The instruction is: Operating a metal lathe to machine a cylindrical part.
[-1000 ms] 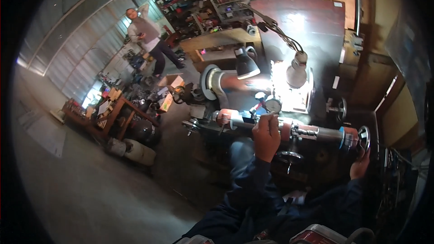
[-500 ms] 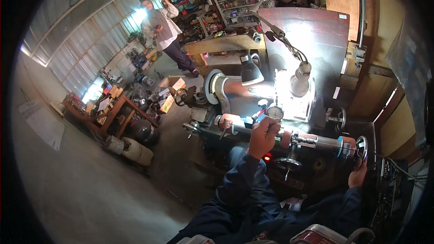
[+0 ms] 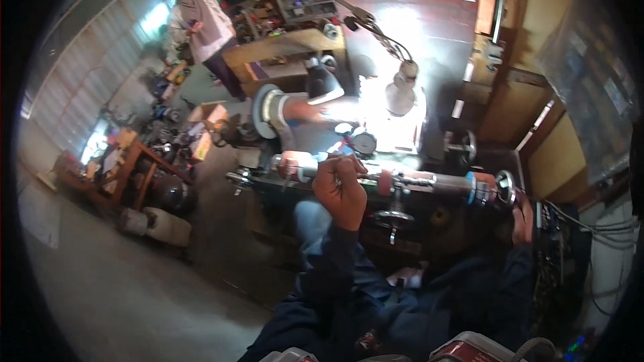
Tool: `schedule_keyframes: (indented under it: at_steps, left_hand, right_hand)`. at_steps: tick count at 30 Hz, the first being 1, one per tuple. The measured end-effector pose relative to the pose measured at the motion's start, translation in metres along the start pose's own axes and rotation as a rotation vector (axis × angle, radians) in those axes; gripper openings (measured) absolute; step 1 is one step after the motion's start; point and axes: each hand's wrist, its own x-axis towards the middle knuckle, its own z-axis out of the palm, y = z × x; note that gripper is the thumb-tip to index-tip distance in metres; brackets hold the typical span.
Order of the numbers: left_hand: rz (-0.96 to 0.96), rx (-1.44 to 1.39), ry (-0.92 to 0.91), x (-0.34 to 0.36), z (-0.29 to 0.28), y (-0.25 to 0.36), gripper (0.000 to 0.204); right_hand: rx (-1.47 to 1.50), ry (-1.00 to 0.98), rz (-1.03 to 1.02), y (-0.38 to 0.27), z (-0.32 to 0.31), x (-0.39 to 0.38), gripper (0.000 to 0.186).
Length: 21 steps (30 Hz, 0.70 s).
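My left hand is raised in front of a lathe-like machine, its fingers bent into a pinch. What the fingertips hold, if anything, I cannot make out. Just behind them is a round dial gauge. My right hand grips the edge of a metal handwheel at the right end of the machine's long shaft; some fingers are hidden by the rim. Between the hands, a smaller handwheel sticks out toward me. A work lamp lights the machine brightly.
A grinding-type wheel stands at the machine's left, near a black lamp. At the back left stands a person in a light top. Cluttered wooden benches and a cylinder line the left; cables hang at right.
The scene has shifted left and slightly up in my view. My left hand stays pinched near the gauge, my right at the handwheel. The person at the back has lowered a raised hand.
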Motion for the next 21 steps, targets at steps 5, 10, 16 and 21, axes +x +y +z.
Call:
schedule_keyframes:
  at_steps: [5,10,16,21]
  left_hand:
    - [-0.299,0.166,-0.974,-0.081,0.005,-0.020,0.025]
    - [-0.614,0.505,-1.724,-0.159,-0.002,-0.055,0.030]
    - [-0.614,0.536,-1.721,-0.171,-0.005,-0.078,0.027]
    - [-0.578,0.616,-1.753,-0.186,-0.001,-0.094,0.027]
  right_hand:
    - [-0.180,-0.033,0.143,0.101,-0.009,0.012,0.029]
    - [-0.201,-0.064,0.224,0.062,-0.028,-0.006,0.031]
    - [-0.270,-0.104,0.024,-0.032,-0.033,0.021,0.009]
    - [-0.065,0.018,0.242,-0.019,-0.022,0.056,0.012]
